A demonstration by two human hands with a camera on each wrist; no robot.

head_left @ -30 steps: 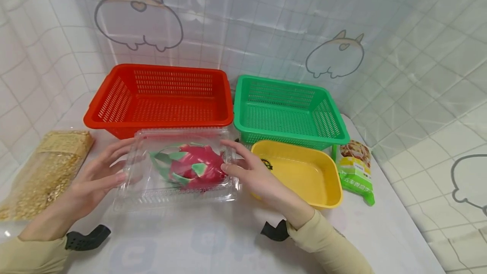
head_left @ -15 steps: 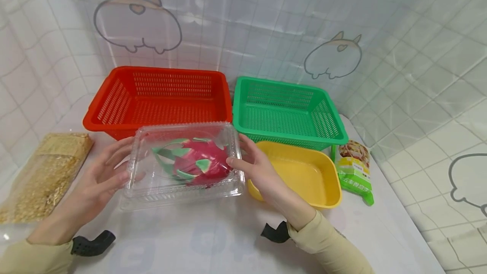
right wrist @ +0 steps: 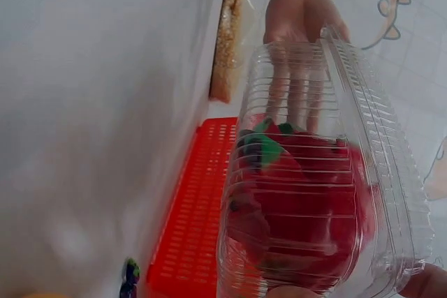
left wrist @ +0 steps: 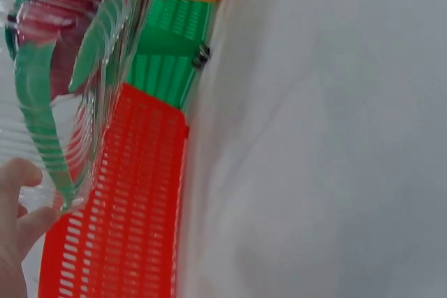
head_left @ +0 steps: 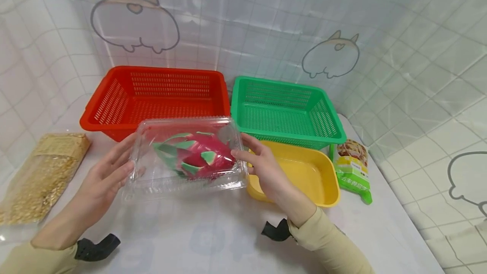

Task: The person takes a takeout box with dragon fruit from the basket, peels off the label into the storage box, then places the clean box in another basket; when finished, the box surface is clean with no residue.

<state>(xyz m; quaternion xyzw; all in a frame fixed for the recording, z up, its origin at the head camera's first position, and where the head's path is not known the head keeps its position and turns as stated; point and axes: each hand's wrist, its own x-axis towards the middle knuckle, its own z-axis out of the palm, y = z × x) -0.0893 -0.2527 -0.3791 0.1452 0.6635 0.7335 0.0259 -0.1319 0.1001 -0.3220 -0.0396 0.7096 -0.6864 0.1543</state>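
In the head view, a clear plastic clamshell box (head_left: 146, 162) with a pink-and-green dragon fruit (head_left: 213, 152) inside is held up in front of the baskets. My left hand (head_left: 102, 185) holds its left end, thumb on the near side and fingers round the far side. At the opposite end my right hand (head_left: 268, 170) grips it, thumb on the lid edge. The right wrist view shows the lid's ribbed rim (right wrist: 380, 172) closed along the box. Part of my left hand (left wrist: 14, 228) shows beside the box in the left wrist view.
Behind the box stand a red basket (head_left: 108, 128) and a green basket (head_left: 281, 136). A yellow tub (head_left: 304, 176) sits right of my right hand. A bag of grains (head_left: 42, 181) lies at left, a green snack packet (head_left: 354, 172) at right.
The box has risen and shifted slightly right and away, carried by both hands. My right hand has slid outward at the box's right end. The baskets and bags stay put.
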